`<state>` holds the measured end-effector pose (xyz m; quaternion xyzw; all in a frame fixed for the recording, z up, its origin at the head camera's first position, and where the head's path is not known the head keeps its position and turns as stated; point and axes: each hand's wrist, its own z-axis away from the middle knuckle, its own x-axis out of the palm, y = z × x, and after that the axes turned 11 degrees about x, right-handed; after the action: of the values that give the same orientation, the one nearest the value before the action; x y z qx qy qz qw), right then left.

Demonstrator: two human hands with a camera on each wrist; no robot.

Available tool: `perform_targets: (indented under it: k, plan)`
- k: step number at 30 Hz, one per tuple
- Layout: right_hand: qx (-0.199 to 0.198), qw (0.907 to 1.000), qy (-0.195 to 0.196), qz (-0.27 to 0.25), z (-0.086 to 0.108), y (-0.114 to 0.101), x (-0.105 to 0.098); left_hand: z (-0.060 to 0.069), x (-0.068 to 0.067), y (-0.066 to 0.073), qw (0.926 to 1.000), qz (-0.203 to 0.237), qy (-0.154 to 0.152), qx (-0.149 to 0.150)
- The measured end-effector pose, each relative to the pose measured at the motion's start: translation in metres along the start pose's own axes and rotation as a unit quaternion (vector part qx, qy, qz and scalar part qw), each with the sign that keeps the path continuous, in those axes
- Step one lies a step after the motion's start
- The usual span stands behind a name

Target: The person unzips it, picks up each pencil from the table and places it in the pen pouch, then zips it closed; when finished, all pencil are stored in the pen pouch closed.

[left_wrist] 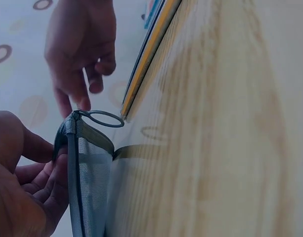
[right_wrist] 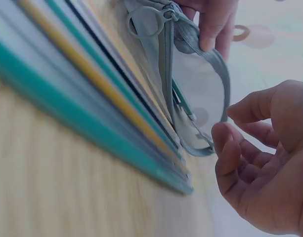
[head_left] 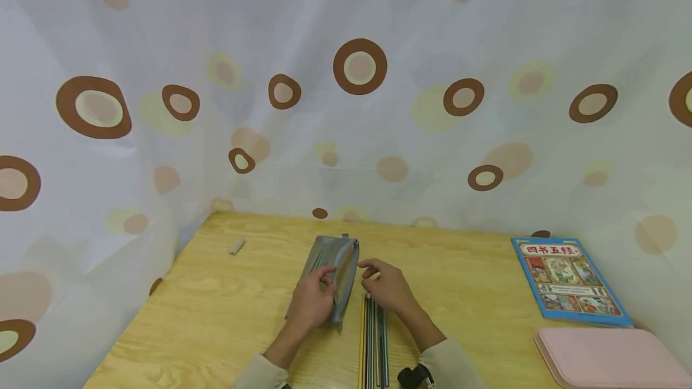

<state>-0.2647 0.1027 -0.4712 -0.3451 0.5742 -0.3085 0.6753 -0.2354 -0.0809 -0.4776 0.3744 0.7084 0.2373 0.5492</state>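
A grey zip pouch (head_left: 324, 257) with mesh on its side lies on the table, its zip edge spread apart. My left hand (head_left: 312, 300) pinches the pouch's edge between thumb and fingers, as the left wrist view shows too. At the pouch's right edge is my right hand (head_left: 388, 287); in the right wrist view its thumb and fingertips (right_wrist: 225, 129) are bent close to the rim, and whether they touch it is unclear. Several long pencils (head_left: 373, 341), yellow, green and dark, lie side by side below the right hand. Inside the pouch, a green pencil (right_wrist: 181, 98) shows.
A small beige block (head_left: 236, 246) lies at the back left of the table (head_left: 216, 293). On the right are a blue-edged book (head_left: 570, 281) and a pink case (head_left: 616, 356). A patterned white sheet (head_left: 411, 137) hangs behind and at the sides.
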Motion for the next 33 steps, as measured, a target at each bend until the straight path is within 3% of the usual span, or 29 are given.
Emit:
perform_targets:
  k: [6, 11, 21, 33]
  plan:
    - [-0.005, 0.9982, 0.041, 0.043, 0.027, 0.012, -0.009, 0.002, 0.002, 0.0, 1.0, 0.005, 0.003, 0.001]
    - [-0.002, 0.9965, 0.051, 0.067, 0.042, 0.017, -0.013, 0.002, 0.002, 0.001, 1.0, 0.007, 0.004, 0.004]
    - [0.048, 0.9925, 0.0, 0.113, 0.057, 0.031, -0.02, -0.001, 0.002, 0.003, 1.0, 0.006, 0.003, 0.003]
    - [0.036, 0.9899, -0.014, 0.137, 0.064, 0.035, -0.015, 0.002, 0.0, 0.001, 0.9999, 0.003, 0.005, 0.009]
